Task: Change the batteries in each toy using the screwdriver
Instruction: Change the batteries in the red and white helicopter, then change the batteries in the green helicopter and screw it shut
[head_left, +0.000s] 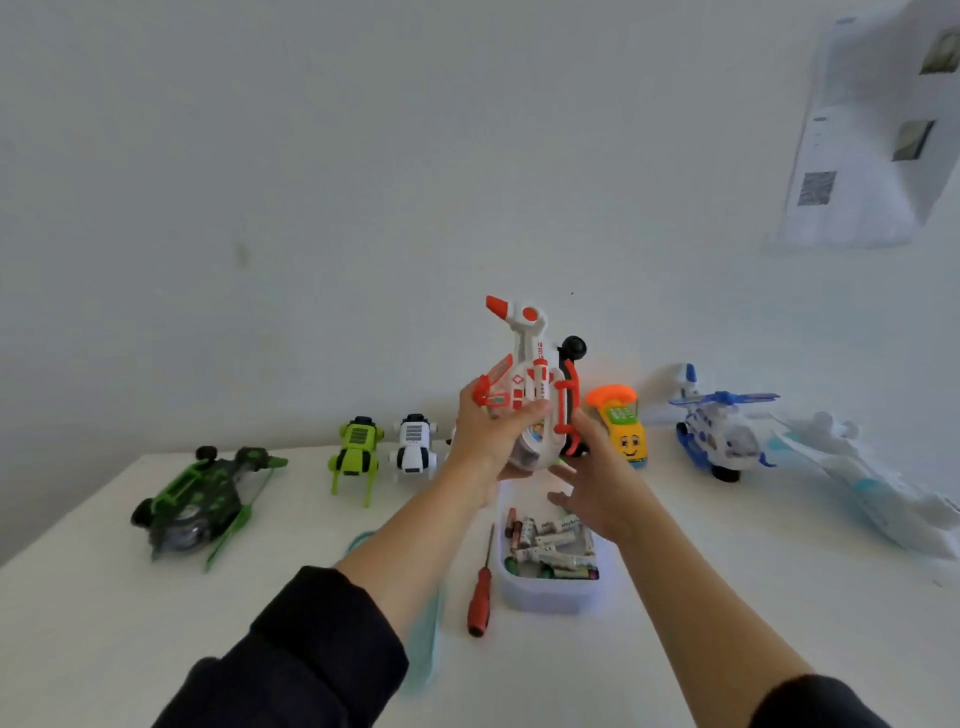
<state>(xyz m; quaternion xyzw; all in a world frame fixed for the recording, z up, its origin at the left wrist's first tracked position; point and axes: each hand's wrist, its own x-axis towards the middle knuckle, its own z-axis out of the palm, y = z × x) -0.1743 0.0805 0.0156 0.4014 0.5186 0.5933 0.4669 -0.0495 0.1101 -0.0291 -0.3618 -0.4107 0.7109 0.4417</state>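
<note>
While our left hand (491, 436) grips the red-white helicopter (530, 384), our right hand (597, 483) hovers relaxed over the battery box (550, 597); battery labels unreadable.

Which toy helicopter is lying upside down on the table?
The green and black helicopter at far left: its wheels point up. The blue one stands upright.

A white tabletop (78, 597) is butting against a plain pale wall (363, 156). White printed sheets (867, 135) are hanging on that wall, upper right.
</note>
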